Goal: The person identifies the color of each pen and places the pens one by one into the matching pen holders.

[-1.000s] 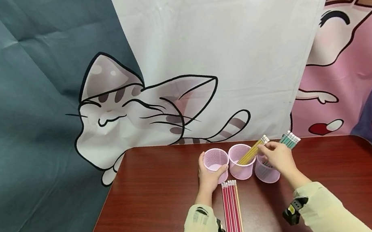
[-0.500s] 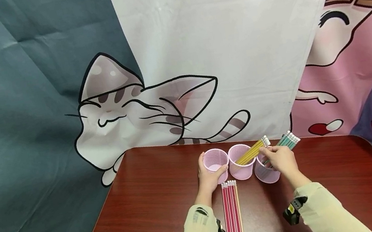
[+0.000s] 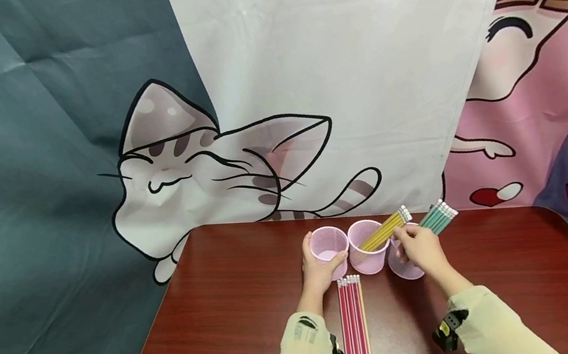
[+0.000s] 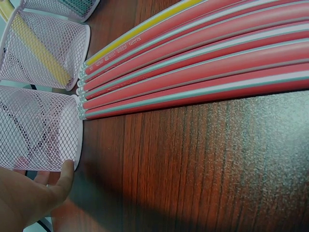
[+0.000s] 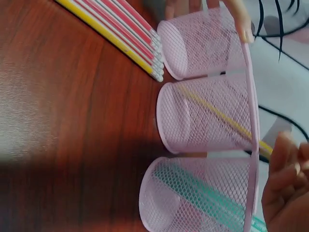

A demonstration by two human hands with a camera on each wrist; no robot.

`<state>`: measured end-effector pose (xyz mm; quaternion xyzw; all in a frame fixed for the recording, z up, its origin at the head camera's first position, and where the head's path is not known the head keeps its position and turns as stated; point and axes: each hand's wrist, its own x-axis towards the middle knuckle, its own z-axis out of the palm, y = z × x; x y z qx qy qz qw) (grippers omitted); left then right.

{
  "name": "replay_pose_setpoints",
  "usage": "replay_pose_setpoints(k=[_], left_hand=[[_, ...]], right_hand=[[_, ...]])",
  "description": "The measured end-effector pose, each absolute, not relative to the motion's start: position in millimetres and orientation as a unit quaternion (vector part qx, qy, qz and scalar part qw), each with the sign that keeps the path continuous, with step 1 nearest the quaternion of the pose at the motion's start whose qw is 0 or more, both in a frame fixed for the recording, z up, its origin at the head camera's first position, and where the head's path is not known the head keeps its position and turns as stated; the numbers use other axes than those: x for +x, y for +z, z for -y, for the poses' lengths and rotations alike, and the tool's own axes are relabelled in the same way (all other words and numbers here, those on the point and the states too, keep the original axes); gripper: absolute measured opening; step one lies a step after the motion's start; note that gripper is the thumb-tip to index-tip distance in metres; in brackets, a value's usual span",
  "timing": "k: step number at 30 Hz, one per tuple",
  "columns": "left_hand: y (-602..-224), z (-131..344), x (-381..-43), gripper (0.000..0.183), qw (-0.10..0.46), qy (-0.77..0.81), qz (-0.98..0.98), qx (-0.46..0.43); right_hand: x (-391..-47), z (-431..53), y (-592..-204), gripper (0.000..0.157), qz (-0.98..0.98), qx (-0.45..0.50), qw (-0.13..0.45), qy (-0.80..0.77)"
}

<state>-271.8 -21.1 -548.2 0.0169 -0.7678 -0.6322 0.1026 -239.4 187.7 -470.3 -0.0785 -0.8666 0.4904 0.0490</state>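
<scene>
Three pink mesh pencil cups stand side by side. My left hand (image 3: 320, 272) grips the left cup (image 3: 327, 237), its thumb on the near side of the rim. Several yellow pencils (image 3: 382, 234) lean rightward in the middle cup (image 3: 369, 263). Teal pencils (image 3: 438, 217) tilt right inside the right cup (image 3: 406, 272). My right hand (image 3: 422, 246), fingers loosely bent, hovers over the right cup beside the yellow pencils; nothing shows in its grasp. In the right wrist view, its fingers (image 5: 285, 157) are close to a yellow pencil; contact is unclear.
Red-and-silver striped pencils (image 3: 352, 328) lie in a row on the brown wooden table (image 3: 229, 324) before the cups, with a yellow one at the row's right side. A cartoon-printed cloth (image 3: 344, 66) hangs behind the table's far edge.
My right hand has slid down from the eraser ends of the yellow pencils and come off them. The yellow pencils stay leaning in the middle cup. The left hand has kept still.
</scene>
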Motion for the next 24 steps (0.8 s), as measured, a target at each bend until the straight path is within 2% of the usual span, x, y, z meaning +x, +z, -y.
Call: replay_pose_setpoints(k=[2, 7, 9, 15, 24], left_hand=[[-548, 21, -272, 0.092, 0.103, -0.630, 0.770, 0.019], [-547, 21, -271, 0.093, 0.096, -0.632, 0.769, 0.020], [-546, 22, -271, 0.093, 0.093, -0.636, 0.766, 0.021], [-545, 22, -270, 0.093, 0.088, -0.638, 0.765, 0.023], [-546, 22, -271, 0.093, 0.085, -0.631, 0.770, 0.027]], right_hand=[[-234, -180, -475, 0.028, 0.867, -0.048, 0.042, 0.493], [-216, -160, -506, 0.023, 0.875, 0.004, -0.030, 0.482], [-209, -155, -521, 0.023, 0.880, 0.015, -0.042, 0.472], [-202, -147, -554, 0.021, 0.895, 0.016, -0.017, 0.446], [-204, -140, -566, 0.030, 0.933, -0.005, -0.008, 0.359]])
